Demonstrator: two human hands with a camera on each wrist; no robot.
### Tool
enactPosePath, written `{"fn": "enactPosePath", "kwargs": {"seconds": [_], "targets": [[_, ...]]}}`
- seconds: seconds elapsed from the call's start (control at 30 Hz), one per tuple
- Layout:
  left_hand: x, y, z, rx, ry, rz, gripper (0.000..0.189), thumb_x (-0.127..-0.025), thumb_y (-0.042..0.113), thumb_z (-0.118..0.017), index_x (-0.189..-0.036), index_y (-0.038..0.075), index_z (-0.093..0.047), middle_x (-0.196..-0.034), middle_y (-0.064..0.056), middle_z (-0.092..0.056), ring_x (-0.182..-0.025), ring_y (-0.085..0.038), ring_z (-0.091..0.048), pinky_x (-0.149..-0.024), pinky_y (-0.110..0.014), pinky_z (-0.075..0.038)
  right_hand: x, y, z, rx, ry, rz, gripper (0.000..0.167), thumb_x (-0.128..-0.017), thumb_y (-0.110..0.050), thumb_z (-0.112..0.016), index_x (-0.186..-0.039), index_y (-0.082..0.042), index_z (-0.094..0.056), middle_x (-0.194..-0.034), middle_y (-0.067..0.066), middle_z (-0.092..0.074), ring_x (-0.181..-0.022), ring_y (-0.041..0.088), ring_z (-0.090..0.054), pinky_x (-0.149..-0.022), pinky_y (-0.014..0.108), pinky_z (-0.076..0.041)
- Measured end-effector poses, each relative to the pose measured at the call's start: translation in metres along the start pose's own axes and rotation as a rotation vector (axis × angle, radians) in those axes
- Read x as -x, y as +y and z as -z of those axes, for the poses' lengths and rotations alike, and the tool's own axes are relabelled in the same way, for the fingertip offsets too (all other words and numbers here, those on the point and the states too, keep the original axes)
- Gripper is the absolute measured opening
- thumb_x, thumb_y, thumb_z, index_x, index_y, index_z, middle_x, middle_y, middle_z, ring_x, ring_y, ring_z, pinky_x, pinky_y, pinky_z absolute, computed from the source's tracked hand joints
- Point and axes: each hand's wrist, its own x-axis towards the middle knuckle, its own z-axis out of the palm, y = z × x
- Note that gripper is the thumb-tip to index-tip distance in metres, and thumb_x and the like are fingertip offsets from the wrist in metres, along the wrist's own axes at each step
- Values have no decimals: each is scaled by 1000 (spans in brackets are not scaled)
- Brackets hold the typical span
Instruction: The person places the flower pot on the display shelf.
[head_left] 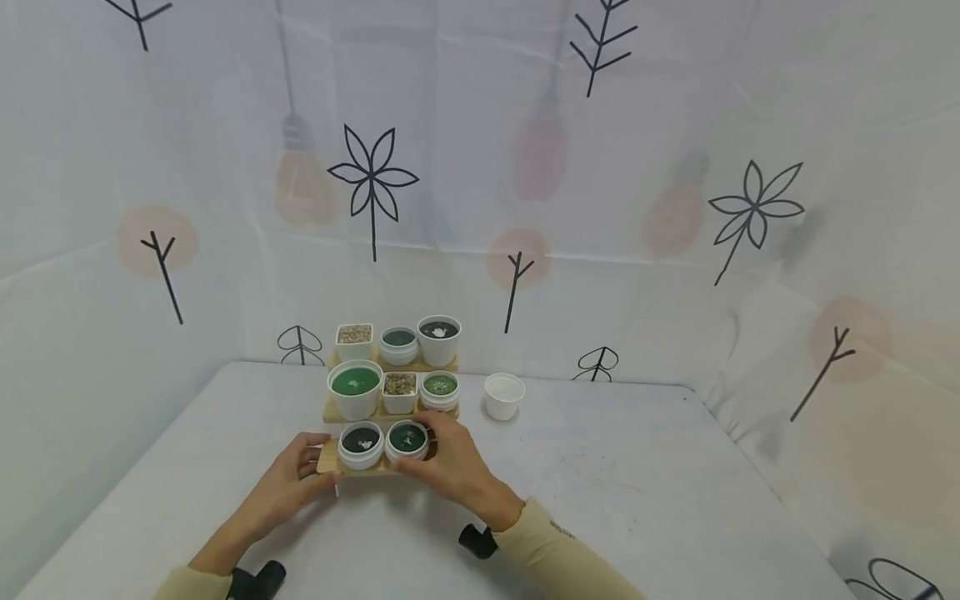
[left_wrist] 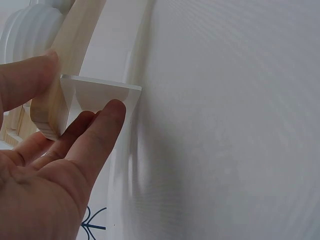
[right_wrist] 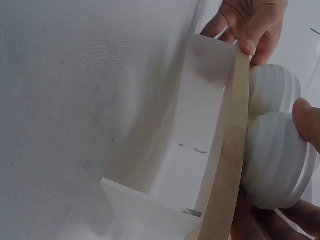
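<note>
My left hand [head_left: 281, 483] grips the left end of the lowest wooden shelf [head_left: 327, 460], thumb on top and fingers underneath beside its white support [left_wrist: 102, 90]. At the right part of that shelf, my right hand [head_left: 461, 462] holds a small ribbed white pot [right_wrist: 275, 160] with a dark green top, its thumb at the near side and fingers behind. Directly left of it on the shelf is another white pot [head_left: 362, 460], with a dark top and a pale mark. The right end of the shelf is partly hidden by my right hand.
Behind rises a middle shelf [head_left: 382, 417] with a green-topped pot [head_left: 356, 402], a square pot [head_left: 400, 402] and a smaller green pot [head_left: 440, 399]. Three more pots stand on the back shelf [head_left: 412, 367]. A white cup [head_left: 504, 402] stands to the right, near the patterned backdrop [head_left: 465, 200].
</note>
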Motion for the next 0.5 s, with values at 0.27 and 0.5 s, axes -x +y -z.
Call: {"fn": "enactPosePath", "kwargs": {"seconds": [0.27,0.5], "targets": [[0,2,0,-19,5,3,66,-83,19,-75,-134,-2,-37,-127,-25,-54,-115,-35,-57,-90,-35,-53,2,0,-1,70,19,-10,63,-73,-39,-82,-122,-7,-56,-114,1,-61,-103,9,-57,-87,27,-51],[1,2,-1,-43,13,7,67,-83,19,-75,-134,-2,-38,-127,-27,-54,-116,-36,-57,-91,-37,-52,2,1,0,113,28,-1,66,-72,-46,-81,-121,-9,-56,-112,-1,-60,-100,8,-56,-84,22,-50]]}}
